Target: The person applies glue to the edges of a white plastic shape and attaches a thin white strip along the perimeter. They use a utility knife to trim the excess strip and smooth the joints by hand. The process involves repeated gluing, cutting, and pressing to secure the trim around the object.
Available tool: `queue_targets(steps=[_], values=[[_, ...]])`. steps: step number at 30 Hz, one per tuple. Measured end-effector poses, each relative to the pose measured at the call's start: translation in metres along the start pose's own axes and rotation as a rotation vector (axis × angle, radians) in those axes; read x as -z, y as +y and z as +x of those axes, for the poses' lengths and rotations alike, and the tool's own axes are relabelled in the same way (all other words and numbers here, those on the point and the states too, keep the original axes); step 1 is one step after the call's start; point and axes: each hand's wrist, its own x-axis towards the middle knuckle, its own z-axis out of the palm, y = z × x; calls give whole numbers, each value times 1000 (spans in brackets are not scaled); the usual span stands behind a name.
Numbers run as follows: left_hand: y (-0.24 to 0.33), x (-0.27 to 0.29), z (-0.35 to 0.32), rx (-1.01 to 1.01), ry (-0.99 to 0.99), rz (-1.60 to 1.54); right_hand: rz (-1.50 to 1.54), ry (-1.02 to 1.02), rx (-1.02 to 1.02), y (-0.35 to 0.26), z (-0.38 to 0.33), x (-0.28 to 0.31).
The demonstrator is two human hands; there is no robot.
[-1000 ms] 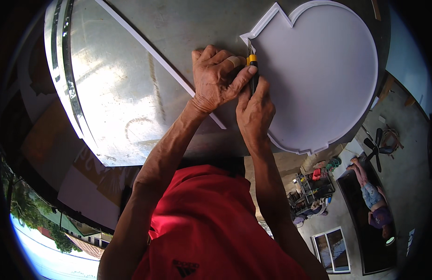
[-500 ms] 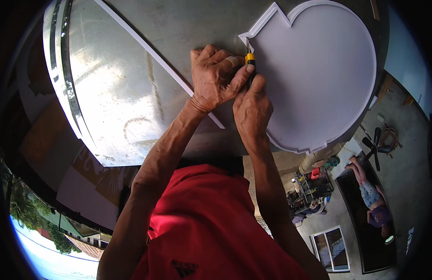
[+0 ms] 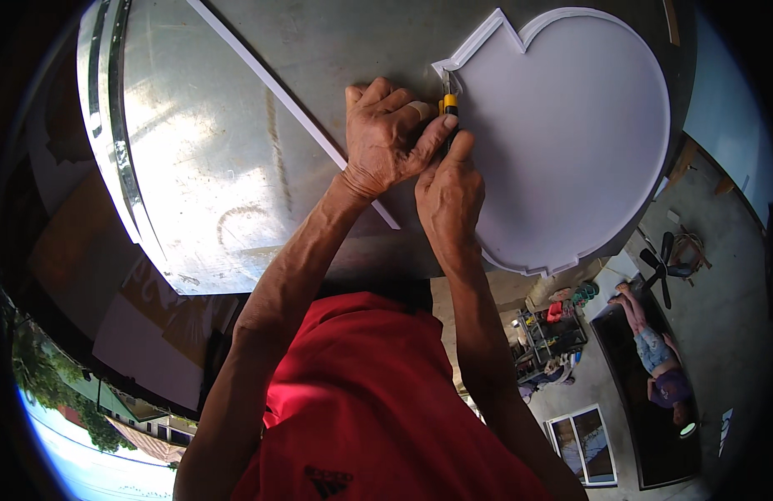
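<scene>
A yellow-and-black utility knife [image 3: 447,105] has its blade at the notched top-left corner of a white rounded panel [image 3: 570,134], which lies on a grey metal sheet [image 3: 203,167]. My left hand [image 3: 385,138] wraps over the knife from the left, thumb pressed on the yellow part. From below, my right hand [image 3: 449,196] grips the knife's body, which it mostly hides. A thin white strip [image 3: 278,92] runs diagonally across the sheet and passes under my left hand.
The metal sheet has a curved raised rim [image 3: 119,167] on the left. Far below at the lower right are a person lying on a dark mat [image 3: 654,351], a standing fan [image 3: 666,263] and a rack of small items [image 3: 549,334].
Both hands and the knife have crept slightly up and left along the panel's edge. The grip is unchanged.
</scene>
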Motion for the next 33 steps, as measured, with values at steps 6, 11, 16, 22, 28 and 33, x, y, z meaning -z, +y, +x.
queue_targets(steps=[6, 11, 16, 22, 28, 33], values=[[1, 2, 0, -7, 9, -23, -156, -20, -58, -10, -2, -6], [-3, 1, -3, 68, 154, -164, 171, 14, 55, 17, 1, 0], [2, -2, 0, 171, 317, -239, 605, -455, -185, 27, 14, 40], [-2, -8, 2, 83, 263, 5, 664, -71, -235, 39, -8, 34], [2, -15, 2, 36, 135, 173, 579, 128, -392, 76, -14, 39], [8, -14, 4, 24, 85, 211, 821, 74, -485, 100, -12, 40]])
